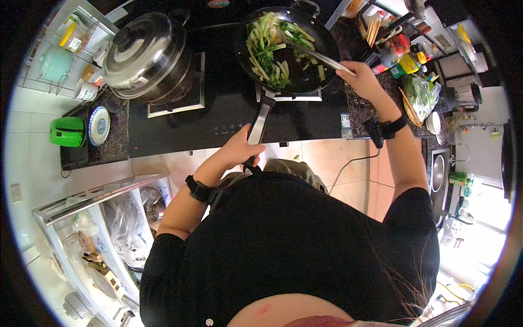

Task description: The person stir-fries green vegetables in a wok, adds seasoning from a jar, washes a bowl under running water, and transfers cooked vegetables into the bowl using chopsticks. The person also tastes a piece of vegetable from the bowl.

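My left hand [241,148] is closed around the long black-and-silver handle [261,120] of a dark wok [327,45]. The wok sits over the right burner of a black glass cooktop [229,110]. Chopped leafy greens with pale stalks [263,45] are heaped mostly along the wok's left side, with looser pieces to the right. In my right hand [360,79] is the end of a metal-handled spatula or ladle [322,59], slanting down into the wok. Its head is hidden among the greens.
A large lidded steel pot [143,53] stands on the left burner. Left of it are a blue-rimmed plate [99,126] and a green appliance or container [68,131]. Sauce bottles [408,64] and bagged greens [421,96] crowd the right counter. A pulled-out drawer [102,196] is at lower left.
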Demonstrator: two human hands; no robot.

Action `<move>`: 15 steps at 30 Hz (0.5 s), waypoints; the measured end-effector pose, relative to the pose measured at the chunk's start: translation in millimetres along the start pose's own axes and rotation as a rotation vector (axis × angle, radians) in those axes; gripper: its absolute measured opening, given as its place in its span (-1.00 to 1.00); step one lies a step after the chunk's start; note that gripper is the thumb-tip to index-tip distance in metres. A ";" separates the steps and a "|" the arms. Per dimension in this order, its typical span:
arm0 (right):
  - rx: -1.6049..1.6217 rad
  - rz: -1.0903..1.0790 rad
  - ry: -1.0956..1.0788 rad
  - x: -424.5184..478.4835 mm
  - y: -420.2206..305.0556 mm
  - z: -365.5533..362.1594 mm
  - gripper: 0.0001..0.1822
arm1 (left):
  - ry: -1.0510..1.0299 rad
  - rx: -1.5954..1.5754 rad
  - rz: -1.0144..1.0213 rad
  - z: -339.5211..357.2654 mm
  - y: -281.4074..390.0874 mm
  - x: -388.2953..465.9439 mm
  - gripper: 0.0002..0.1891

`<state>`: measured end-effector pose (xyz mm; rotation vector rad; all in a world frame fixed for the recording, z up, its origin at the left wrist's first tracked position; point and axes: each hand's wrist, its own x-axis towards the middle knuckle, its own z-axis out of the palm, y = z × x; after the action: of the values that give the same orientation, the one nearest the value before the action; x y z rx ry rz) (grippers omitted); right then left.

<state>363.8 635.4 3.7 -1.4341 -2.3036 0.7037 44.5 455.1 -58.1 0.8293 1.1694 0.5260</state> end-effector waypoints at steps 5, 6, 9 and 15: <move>-0.391 -0.363 0.008 -12.8 -42.8 -20.2 -0.70 | -0.024 -0.032 0.046 1.5 -1.2 1.7 -0.47; -0.425 -0.355 -0.026 -18.9 -51.0 -22.4 -0.69 | -0.018 -0.031 0.052 2.0 -2.5 2.4 -0.48; -0.580 -0.382 -0.067 -37.8 -71.8 -31.7 -0.71 | -0.005 -0.029 0.061 4.5 -7.5 3.6 -0.53; -0.872 -0.292 -0.164 -69.7 -98.9 -72.5 -0.74 | 0.020 -0.068 0.076 8.4 -12.5 4.2 -0.59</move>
<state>359.4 553.0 118.0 -1.2925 -3.0423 -0.3442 53.1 448.2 -69.2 0.8139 1.1361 0.6344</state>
